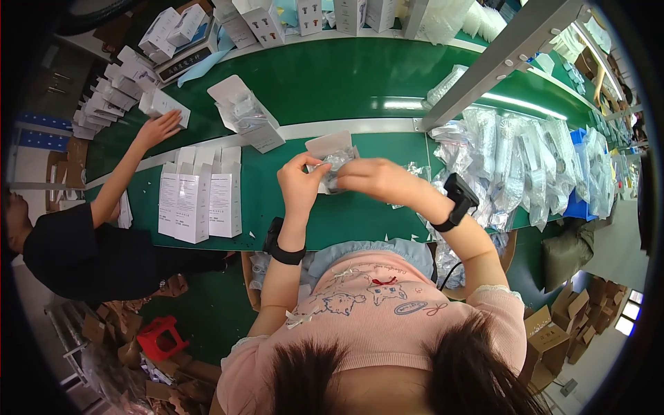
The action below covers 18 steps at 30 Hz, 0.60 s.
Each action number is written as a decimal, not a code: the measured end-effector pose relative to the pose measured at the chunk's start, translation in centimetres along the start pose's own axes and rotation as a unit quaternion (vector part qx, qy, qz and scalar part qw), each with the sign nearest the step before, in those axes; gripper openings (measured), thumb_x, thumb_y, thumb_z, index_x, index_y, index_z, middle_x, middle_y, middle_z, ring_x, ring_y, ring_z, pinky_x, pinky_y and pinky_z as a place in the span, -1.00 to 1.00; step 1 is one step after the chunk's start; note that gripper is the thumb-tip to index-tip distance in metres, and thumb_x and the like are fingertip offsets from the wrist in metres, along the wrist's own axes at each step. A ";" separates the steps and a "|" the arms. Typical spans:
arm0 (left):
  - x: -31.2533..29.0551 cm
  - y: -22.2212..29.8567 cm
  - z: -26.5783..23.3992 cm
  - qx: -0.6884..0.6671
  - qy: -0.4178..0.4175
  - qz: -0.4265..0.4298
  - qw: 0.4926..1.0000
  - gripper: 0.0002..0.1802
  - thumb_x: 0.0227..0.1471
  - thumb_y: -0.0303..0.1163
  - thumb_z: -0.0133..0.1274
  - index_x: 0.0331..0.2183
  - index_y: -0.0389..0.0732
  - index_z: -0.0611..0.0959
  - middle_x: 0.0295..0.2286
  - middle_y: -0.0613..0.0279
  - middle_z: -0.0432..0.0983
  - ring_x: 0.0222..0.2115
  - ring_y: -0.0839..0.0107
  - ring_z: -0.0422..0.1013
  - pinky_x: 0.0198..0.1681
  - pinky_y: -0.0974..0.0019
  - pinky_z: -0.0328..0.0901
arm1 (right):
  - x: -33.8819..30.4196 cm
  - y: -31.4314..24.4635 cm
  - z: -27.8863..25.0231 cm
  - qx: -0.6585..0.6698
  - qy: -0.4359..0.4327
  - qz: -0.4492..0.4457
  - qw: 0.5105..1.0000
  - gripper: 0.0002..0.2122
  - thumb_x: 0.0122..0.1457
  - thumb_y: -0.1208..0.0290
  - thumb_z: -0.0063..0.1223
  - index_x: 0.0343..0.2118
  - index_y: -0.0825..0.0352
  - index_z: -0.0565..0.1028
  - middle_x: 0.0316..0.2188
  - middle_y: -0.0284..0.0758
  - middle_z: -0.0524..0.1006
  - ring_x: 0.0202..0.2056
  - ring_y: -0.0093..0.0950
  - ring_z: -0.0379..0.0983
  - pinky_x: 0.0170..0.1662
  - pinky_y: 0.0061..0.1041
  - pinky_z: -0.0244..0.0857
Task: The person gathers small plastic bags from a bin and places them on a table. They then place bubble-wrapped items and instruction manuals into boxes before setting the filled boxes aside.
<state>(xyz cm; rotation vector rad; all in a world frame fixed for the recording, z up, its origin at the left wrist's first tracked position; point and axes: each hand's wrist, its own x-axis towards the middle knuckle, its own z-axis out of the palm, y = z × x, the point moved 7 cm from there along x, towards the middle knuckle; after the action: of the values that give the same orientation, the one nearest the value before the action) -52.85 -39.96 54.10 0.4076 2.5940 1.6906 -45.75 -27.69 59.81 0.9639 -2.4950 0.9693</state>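
Observation:
In front of me on the green table, a small white box lies with its flap raised on the far side. Crinkled clear plastic bags fill its opening. My left hand is at the box's left side, with thumb and fingers pinched on clear plastic. From the right, my right hand reaches over the near edge, fingers curled together at the same plastic. What its fingertips grip is hidden. More small clear bags lie just beyond my right wrist.
White boxes stand in a group at left. Behind them, a larger open box holds bagged parts. A co-worker's hand touches another white box. Bubble-wrapped packages pile up at right, below a slanting metal post.

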 end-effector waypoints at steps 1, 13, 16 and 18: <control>0.1 -0.2 0.0 -0.005 -0.007 -0.014 1.000 -0.86 -0.39 -0.58 0.17 -0.67 -0.35 0.50 -0.72 0.40 0.28 -0.71 0.67 0.09 -0.67 0.55 -0.03 | 0.4 0.0 2.1 -0.038 -0.105 -0.014 0.994 -0.83 -0.17 0.51 0.08 -0.43 0.29 0.43 -0.48 -0.36 0.38 -0.40 -0.38 0.36 -0.29 -0.48 0.29; 0.0 -2.2 0.2 -0.066 0.020 -0.038 0.997 -0.84 -0.40 -0.52 0.18 -0.64 -0.33 0.52 -0.55 0.13 0.50 -0.58 0.47 0.36 -0.53 0.45 0.19 | 0.8 -0.6 1.1 -0.142 -0.003 0.020 0.990 -0.86 -0.18 0.45 0.06 -0.51 0.25 0.37 -0.51 -0.41 0.33 -0.27 -0.42 0.26 -0.11 -0.40 0.14; 0.2 -1.8 -0.2 -0.044 0.016 -0.043 0.998 -0.83 -0.41 -0.52 0.18 -0.64 -0.33 0.52 -0.53 0.11 0.50 -0.56 0.43 0.38 -0.50 0.43 0.21 | 1.0 1.2 0.7 -0.130 -0.003 0.043 0.991 -0.87 -0.19 0.44 0.04 -0.51 0.26 0.38 -0.52 -0.41 0.33 -0.31 -0.44 0.26 -0.12 -0.38 0.14; 0.2 -1.8 -0.1 -0.035 0.008 -0.045 0.998 -0.83 -0.41 -0.52 0.18 -0.64 -0.34 0.52 -0.51 0.10 0.50 -0.55 0.41 0.38 -0.49 0.42 0.22 | 1.0 1.5 0.7 -0.126 -0.003 0.060 0.990 -0.87 -0.19 0.44 0.04 -0.51 0.26 0.39 -0.52 -0.41 0.33 -0.32 -0.44 0.25 -0.13 -0.38 0.14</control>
<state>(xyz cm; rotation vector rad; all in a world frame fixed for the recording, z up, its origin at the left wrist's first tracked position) -53.43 -40.70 52.51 0.2705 2.5138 1.7565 -47.55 -27.79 59.07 0.7471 -2.6260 0.6613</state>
